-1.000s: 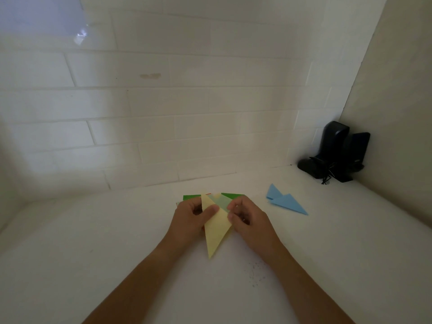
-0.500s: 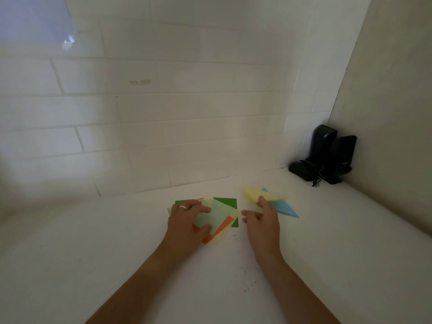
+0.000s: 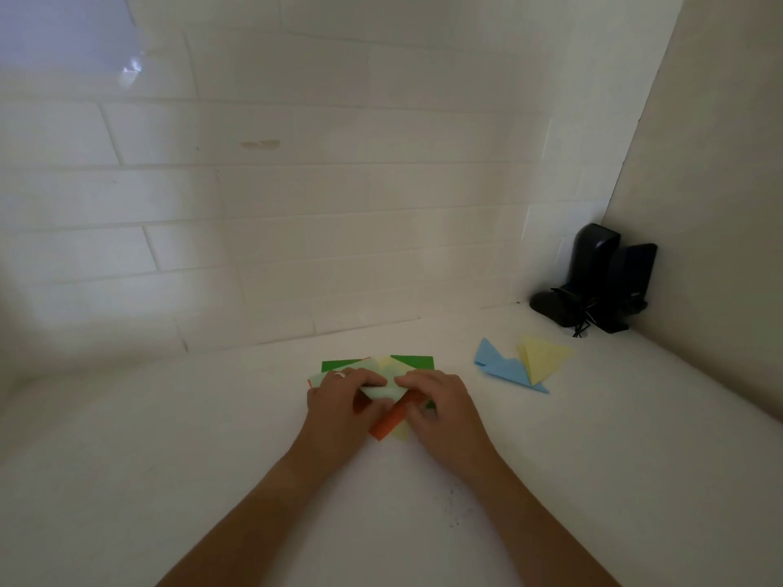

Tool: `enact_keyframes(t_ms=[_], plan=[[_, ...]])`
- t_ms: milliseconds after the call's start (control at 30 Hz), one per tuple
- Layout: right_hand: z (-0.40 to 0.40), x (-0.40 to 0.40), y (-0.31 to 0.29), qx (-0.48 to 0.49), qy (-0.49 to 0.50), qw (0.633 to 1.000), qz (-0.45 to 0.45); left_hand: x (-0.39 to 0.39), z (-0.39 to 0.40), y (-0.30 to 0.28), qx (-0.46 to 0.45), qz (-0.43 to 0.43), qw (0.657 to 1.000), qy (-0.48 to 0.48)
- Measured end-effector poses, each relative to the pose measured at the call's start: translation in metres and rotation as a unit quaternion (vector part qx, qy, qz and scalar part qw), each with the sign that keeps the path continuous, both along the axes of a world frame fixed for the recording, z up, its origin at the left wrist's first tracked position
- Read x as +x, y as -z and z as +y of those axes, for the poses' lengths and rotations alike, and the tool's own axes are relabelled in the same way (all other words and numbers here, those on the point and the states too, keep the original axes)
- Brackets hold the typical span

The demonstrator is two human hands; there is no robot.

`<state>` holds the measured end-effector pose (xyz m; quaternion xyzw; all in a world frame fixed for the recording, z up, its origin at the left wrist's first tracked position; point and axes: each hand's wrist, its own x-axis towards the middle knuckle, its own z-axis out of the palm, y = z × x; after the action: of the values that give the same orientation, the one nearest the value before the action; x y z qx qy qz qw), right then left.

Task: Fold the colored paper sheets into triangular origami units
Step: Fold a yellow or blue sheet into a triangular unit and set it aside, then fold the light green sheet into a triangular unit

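A loose stack of colored sheets (image 3: 413, 361) lies on the white counter: dark green at the bottom, with yellow, orange (image 3: 387, 425) and a pale green sheet (image 3: 381, 391) on top. My left hand (image 3: 339, 402) grips the pale green sheet's left part, fingers over it and thumb at its near edge. My right hand (image 3: 442, 413) pinches its right corner with curled fingers. Off to the right, a folded yellow unit (image 3: 544, 358) lies across a folded blue unit (image 3: 502, 368).
Two black speakers (image 3: 601, 281) with a cable stand in the back right corner. A white tiled wall runs along the back and a plain wall (image 3: 720, 205) closes the right side. Small dark specks (image 3: 457, 506) dot the counter near my right forearm.
My right hand carried the folded yellow unit right, left it on the blue unit, then came back to the stack. Both hands now hold the pale green sheet.
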<state>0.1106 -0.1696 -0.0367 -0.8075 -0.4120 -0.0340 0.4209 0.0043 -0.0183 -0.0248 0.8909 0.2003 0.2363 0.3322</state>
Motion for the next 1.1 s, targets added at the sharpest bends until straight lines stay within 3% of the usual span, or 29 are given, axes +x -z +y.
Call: enact_keyframes(t_ms=[100, 333, 667, 867, 1100], plan=[[0.001, 0.003, 0.002, 0.008, -0.005, 1.0, -0.021, 0.0, -0.001, -0.003, -0.015, -0.042, 0.999, 0.017], [-0.002, 0.003, -0.004, 0.089, 0.033, 0.995, 0.041, -0.003, -0.009, -0.013, -0.16, -0.115, 0.98, 0.044], [-0.005, -0.005, -0.013, 0.137, 0.013, 0.984, 0.109, -0.005, 0.001, -0.014, -0.297, -0.147, 0.943, 0.037], [-0.008, -0.006, -0.016, 0.187, 0.022, 0.969, 0.159, -0.002, -0.006, -0.015, -0.364, -0.115, 0.923, 0.054], [-0.007, -0.008, -0.018, 0.171, -0.022, 0.983, 0.064, -0.003, -0.004, -0.012, -0.405, -0.134, 0.904, 0.017]])
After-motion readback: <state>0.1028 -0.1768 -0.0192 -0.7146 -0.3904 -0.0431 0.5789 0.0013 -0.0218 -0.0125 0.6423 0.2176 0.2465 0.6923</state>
